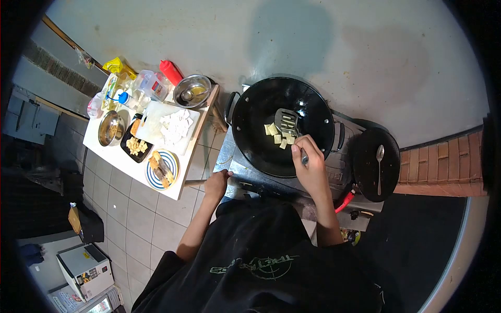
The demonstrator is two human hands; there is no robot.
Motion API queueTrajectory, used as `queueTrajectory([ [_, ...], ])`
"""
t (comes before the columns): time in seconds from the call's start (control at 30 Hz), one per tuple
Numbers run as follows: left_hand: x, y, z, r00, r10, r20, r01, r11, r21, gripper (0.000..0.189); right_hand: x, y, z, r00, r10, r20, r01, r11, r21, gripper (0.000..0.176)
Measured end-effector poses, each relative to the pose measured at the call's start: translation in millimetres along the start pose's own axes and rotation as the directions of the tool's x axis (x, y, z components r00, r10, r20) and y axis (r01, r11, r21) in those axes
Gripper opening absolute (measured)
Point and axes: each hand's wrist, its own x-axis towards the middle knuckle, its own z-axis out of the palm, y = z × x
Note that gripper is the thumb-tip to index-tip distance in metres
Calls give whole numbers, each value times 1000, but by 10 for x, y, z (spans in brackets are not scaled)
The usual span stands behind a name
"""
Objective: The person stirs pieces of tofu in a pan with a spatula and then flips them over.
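My right hand (309, 156) is closed around the handle of a slotted spatula (286, 121). The spatula's metal blade lies inside a large black wok (255, 151). Several pale yellow cubes (277, 139) sit in the wok beside and below the blade. My left hand (216, 183) rests at the left front edge of the metal stove (238, 169) with its fingers curled in. Whether it grips anything there cannot be made out.
Right of the wok lies a black pan (365, 156) with a spoon (380, 161) on it. The white table (104, 148) at left carries metal bowls, a cutting board (152, 120) with white pieces, a black tray (127, 140), a striped plate (175, 180) and a red bottle (170, 71).
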Motion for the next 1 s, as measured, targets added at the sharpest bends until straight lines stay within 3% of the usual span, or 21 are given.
queueTrajectory([
  [1.0,33,-72,51,1000,9,0,-9,998,-55,44,-71,-100,-23,1000,12,22,-11,1000,-25,10],
])
